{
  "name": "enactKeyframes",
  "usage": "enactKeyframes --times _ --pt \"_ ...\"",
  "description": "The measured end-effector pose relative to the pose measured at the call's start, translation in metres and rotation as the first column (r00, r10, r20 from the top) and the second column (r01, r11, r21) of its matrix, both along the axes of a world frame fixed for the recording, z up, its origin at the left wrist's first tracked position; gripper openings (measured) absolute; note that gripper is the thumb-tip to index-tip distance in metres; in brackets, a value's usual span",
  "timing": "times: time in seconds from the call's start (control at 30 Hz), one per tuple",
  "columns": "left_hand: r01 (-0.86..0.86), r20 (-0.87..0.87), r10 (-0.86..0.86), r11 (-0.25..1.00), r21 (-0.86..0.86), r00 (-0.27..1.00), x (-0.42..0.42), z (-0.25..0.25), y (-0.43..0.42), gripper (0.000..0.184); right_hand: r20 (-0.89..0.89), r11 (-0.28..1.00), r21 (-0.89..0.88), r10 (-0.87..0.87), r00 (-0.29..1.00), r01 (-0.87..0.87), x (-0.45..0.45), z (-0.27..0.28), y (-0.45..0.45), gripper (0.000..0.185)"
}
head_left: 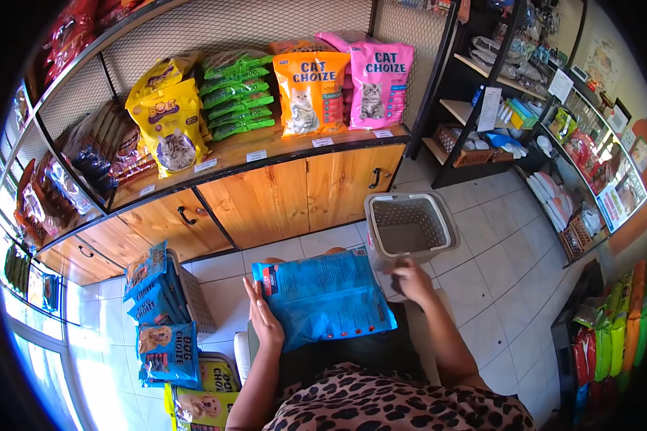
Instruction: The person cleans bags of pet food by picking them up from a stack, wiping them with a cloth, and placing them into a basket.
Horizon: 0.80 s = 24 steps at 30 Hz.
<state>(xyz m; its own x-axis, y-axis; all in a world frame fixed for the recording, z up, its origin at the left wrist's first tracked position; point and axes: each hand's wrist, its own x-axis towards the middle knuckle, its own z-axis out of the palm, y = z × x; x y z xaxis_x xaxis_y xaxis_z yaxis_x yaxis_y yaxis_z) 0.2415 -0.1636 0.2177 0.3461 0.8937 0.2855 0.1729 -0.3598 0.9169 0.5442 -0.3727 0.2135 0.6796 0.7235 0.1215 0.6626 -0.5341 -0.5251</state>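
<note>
A blue pet food bag (323, 302) lies across my lap, its printed back facing up. Against the bag's left side rests my left hand (264, 316), flat with fingers stretched out. My right hand (412, 281) is at the near corner of a grey plastic basket (449, 241) on the floor, right of the bag. Its fingers are curled, and whether they grip the basket is hidden from view. Nothing shows inside the basket.
Wooden cabinets (259, 201) with bags on top stand ahead, including an orange Cat Choize bag (310, 93). Blue Dog Choize bags (169, 352) fill a basket at left. A black shelf (474, 108) is at far right; colourful bags (615, 337) stand at lower right.
</note>
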Motion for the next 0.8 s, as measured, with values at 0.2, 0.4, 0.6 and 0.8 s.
enactKeyframes --times 0.2,0.4,0.6,0.8 --pt "0.026 -0.016 -0.026 1.000 -0.001 1.000 0.008 0.010 -0.010 0.062 -0.515 0.995 0.087 0.089 0.853 -0.051 -0.009 -0.003 0.029 0.039" --pt "0.062 -0.011 -0.062 0.998 -0.027 0.998 0.003 0.020 -0.020 0.064 -0.764 0.984 0.110 0.174 0.621 -0.140 -0.017 0.028 0.063 0.050" --pt "0.172 0.033 -0.169 0.981 -0.088 0.985 0.006 0.002 -0.015 0.069 -0.897 0.985 0.170 0.169 0.409 -0.034 -0.021 0.066 0.051 0.055" --pt "0.345 0.479 -0.212 0.916 -0.207 0.852 0.003 0.013 -0.022 0.064 -0.850 0.916 0.386 0.306 0.429 0.110 -0.017 0.086 0.033 0.050"
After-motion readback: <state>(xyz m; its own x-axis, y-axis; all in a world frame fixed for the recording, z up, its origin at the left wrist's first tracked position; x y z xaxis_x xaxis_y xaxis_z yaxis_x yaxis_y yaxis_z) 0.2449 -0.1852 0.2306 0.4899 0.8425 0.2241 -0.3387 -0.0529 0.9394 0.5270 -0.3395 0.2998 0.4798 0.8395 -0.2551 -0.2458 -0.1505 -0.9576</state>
